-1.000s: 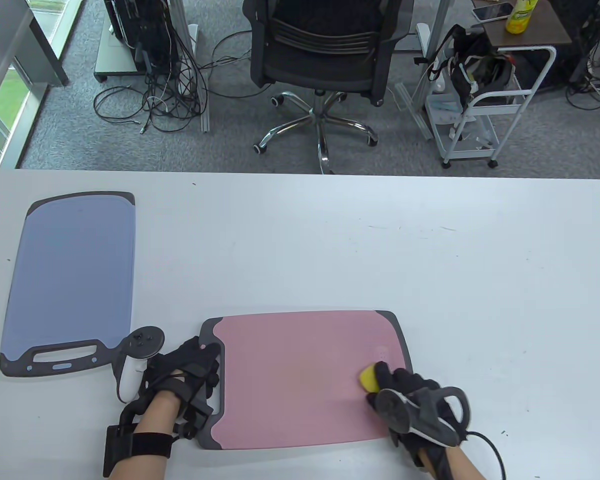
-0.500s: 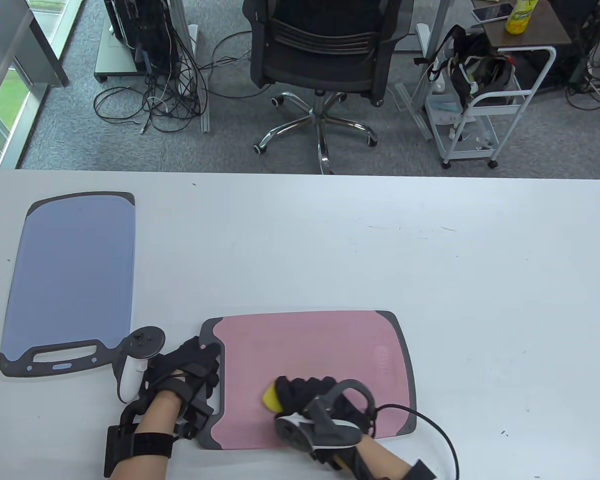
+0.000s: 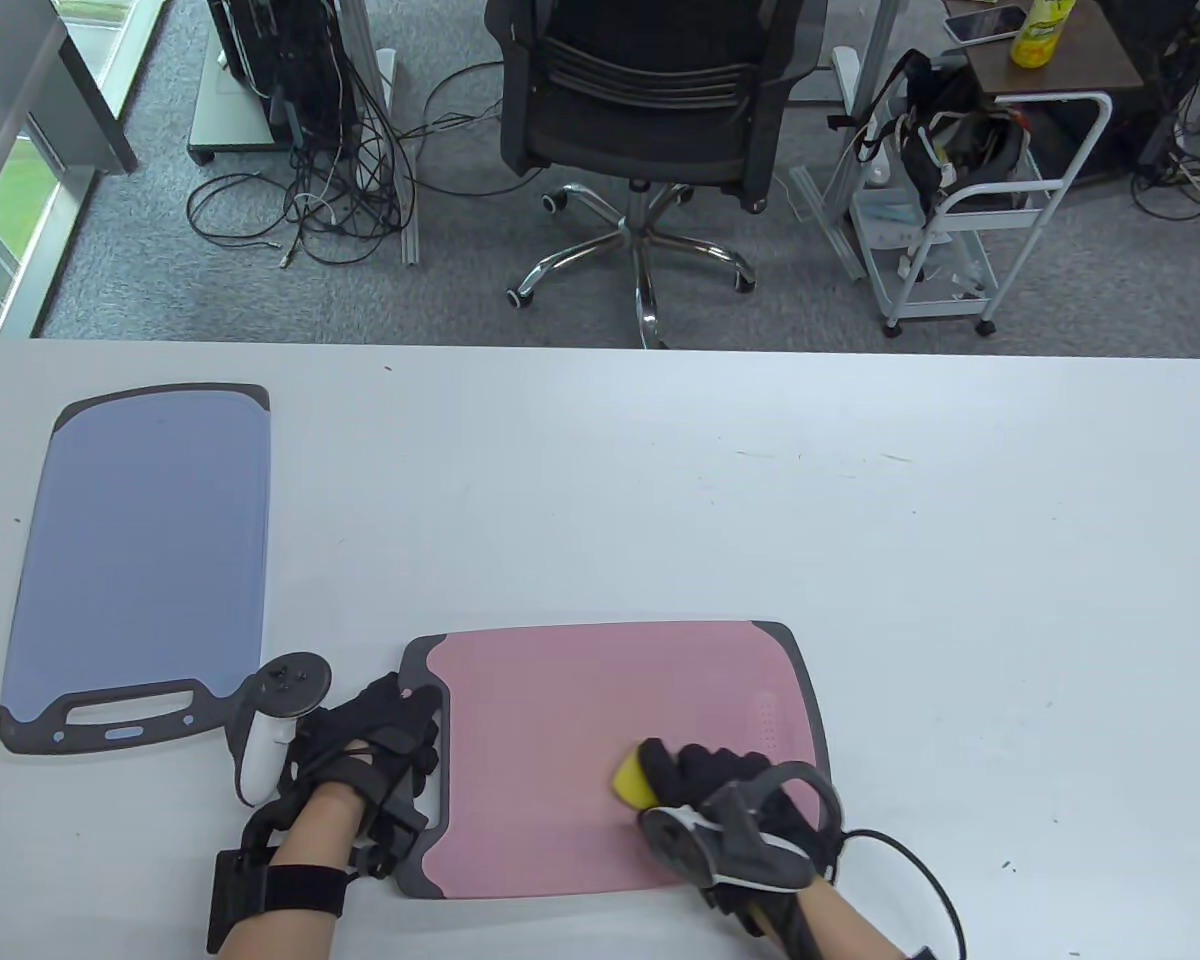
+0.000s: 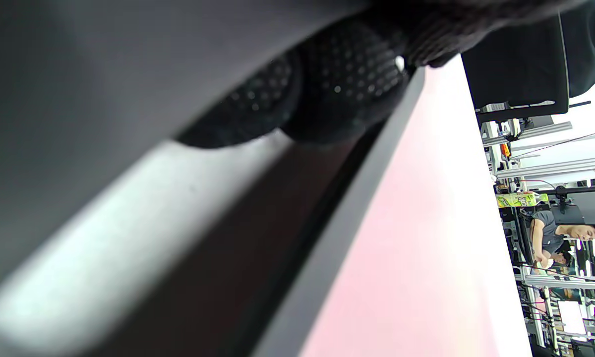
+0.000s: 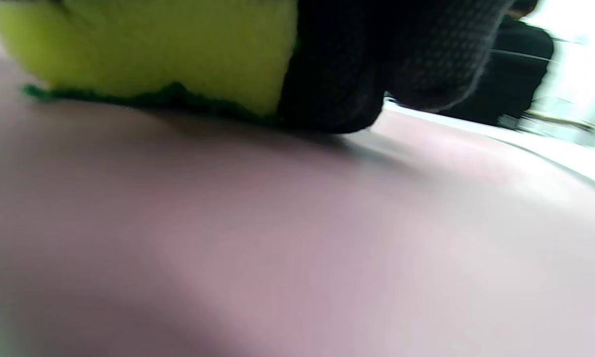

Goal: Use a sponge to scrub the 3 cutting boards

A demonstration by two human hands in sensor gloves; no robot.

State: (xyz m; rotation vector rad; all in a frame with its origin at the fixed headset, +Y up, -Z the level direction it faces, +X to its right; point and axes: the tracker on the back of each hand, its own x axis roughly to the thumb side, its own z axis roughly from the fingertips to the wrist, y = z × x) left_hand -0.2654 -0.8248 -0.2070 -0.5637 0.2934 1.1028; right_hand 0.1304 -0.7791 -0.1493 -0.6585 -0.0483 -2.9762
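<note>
Right hand (image 3: 730, 800) clamped on the yellow sponge (image 3: 628, 778), green side flat on the pink cutting board (image 3: 560, 740) at the table's (image 3: 660, 500) near edge; now back toward the board's right end after sitting nearer mid-board half a second ago. Left hand (image 3: 380, 745) unmoved, gripping the board's dark handle end. Blue cutting board (image 3: 145, 550) along the left edge.

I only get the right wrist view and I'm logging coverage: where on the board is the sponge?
Observer: The sponge sits slightly right of centre on the pink board, in its near half.
Operator: What is the other hand doing?
Observer: The left hand rests on the board's dark handle end.
Operator: Any more boards?
Observer: One blue board lies at the table's far left; no third is in view.
</note>
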